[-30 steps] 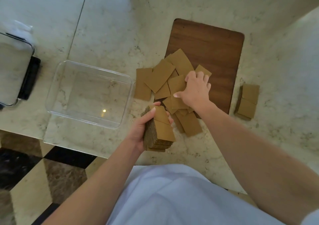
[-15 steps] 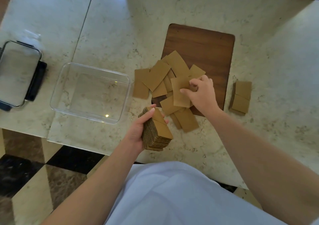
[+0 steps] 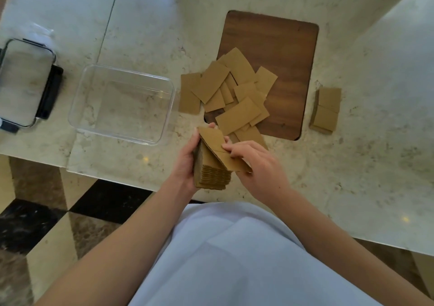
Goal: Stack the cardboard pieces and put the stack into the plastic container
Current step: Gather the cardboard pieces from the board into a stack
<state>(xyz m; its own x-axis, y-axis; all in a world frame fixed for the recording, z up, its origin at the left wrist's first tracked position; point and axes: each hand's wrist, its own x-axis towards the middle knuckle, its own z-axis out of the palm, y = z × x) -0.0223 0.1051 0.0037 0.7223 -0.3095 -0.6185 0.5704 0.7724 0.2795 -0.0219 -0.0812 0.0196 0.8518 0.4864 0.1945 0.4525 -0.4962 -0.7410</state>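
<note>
My left hand (image 3: 185,162) grips a thick stack of brown cardboard pieces (image 3: 211,176) near the counter's front edge. My right hand (image 3: 260,167) pinches one cardboard piece (image 3: 225,150) lying tilted on top of that stack. Several loose cardboard pieces (image 3: 234,94) lie scattered in a pile just beyond, partly on a wooden board (image 3: 279,54). The clear plastic container (image 3: 89,94) stands empty to the left of the pile. A second small stack of cardboard (image 3: 326,109) rests on the counter to the right of the board.
A container lid (image 3: 25,80) with black clips lies at the far left on the marble counter (image 3: 352,164). The counter edge runs just below my hands, with a checkered floor (image 3: 47,211) underneath.
My right hand lifted a piece from the loose pile and carried it back toward me onto the stack in my left hand. The left hand stayed in place.
</note>
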